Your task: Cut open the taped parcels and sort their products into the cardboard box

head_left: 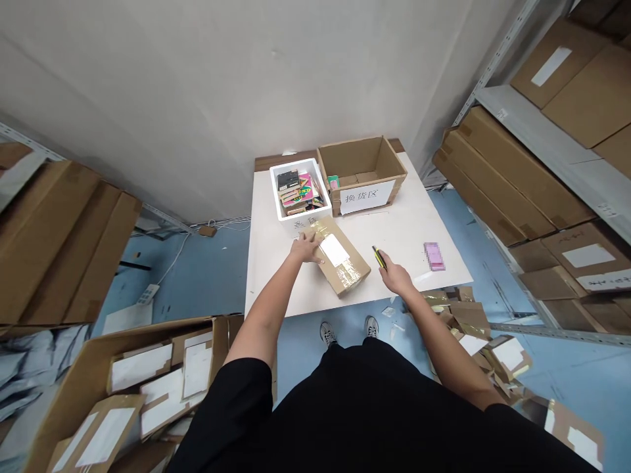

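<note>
Taped cardboard parcel [345, 266] looks light and stiff, best held by its edges; our left hand [306, 248] lies on it, fingers spread, while our right hand [394, 276] pinches a yellow-black box cutter [378, 257].

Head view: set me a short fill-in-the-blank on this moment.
The left hand rests on a taped cardboard parcel with a ____ label on top. The right hand holds a utility knife with a ____ and black body. A pink packet lies on the table to the ____ of the parcel. The open cardboard box carries a sign in ____ characters.

Answers: white, yellow, right, Chinese.
</note>
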`<state>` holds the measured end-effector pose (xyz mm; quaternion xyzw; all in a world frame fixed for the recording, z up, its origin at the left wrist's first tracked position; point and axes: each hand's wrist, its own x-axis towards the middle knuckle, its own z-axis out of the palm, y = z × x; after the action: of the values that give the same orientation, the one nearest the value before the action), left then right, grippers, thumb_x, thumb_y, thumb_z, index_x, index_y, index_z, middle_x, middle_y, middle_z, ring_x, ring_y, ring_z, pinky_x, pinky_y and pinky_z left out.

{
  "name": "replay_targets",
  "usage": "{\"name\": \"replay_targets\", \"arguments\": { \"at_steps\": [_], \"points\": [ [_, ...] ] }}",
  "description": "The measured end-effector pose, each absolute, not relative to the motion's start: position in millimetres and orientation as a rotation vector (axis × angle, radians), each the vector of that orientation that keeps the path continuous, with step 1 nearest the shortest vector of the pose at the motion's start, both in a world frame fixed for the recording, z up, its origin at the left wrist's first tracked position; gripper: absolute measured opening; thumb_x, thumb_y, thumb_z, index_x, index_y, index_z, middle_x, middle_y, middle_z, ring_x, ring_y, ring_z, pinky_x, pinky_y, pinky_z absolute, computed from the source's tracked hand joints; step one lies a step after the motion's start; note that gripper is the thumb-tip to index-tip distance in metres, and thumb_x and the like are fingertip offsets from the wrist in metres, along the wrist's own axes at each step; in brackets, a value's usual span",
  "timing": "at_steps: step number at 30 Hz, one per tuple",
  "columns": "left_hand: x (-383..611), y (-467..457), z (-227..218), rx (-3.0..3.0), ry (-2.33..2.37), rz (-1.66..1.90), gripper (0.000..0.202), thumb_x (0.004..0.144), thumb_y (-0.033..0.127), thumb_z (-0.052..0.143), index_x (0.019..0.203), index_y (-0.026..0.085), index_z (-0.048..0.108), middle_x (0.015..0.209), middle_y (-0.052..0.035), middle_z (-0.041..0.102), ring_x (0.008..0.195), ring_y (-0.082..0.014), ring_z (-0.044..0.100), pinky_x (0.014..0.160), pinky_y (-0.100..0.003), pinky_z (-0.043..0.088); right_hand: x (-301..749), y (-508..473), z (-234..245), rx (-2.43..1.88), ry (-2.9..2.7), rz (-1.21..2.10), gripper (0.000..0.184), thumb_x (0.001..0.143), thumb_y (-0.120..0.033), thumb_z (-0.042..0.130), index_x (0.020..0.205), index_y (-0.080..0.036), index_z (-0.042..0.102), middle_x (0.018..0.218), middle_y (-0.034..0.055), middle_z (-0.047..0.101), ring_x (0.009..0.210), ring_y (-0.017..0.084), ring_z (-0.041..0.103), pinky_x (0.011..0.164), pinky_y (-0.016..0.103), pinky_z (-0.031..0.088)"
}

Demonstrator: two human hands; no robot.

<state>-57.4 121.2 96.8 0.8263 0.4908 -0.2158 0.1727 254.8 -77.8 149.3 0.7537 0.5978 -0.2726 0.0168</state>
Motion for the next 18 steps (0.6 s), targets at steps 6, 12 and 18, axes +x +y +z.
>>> {"name": "replay_targets", "arguments": {
  "at_steps": [6, 12, 18],
  "points": [
    [-52.9, 96.1, 103.0, 2.204, 1.535, -0.664, 0.129, 0.07, 0.088, 0.072, 0.175, 0.039, 0.014, 0.184, -0.0077, 0.003, 0.162, -0.0553, 0.008, 0.119, -0.063, 0.038, 227.6, -52.4, 86.4, 2.65, 1.731, -1.057, 0.101, 0.097, -0.063, 0.067, 0.174, -0.019, 0.019, 0.119, 0.0175, 0.078, 0.112, 0.036, 0.074, 0.088, 0.038, 0.053],
    [-40.8, 53.4, 108.1, 1.967, 1.771, -0.734, 0.13, 0.073, 0.096, 0.059, 0.176, 0.032, 0.013, 0.183, -0.0159, 0.007, 0.159, -0.0572, 0.019, 0.118, -0.061, 0.039, 233.5, 2.4, 59.9, 2.862, 1.774, -1.07, 0.105, 0.091, -0.05, 0.077, 0.174, -0.021, 0.019, 0.116, 0.0163, 0.078, 0.108, 0.036, 0.074, 0.089, 0.039, 0.053],
    [-10.6, 1.0, 89.0, 1.966, 1.998, -0.668, 0.104, 0.093, 0.089, 0.039, 0.174, 0.024, 0.025, 0.167, -0.0276, 0.042, 0.142, -0.0514, 0.047, 0.111, -0.061, 0.042, 264.0, 65.4, 47.4, 2.837, 2.026, -1.3, 0.096, 0.092, -0.052, 0.074, 0.171, -0.02, 0.029, 0.103, 0.0116, 0.078, 0.096, 0.032, 0.073, 0.084, 0.036, 0.053]
  ]
}}
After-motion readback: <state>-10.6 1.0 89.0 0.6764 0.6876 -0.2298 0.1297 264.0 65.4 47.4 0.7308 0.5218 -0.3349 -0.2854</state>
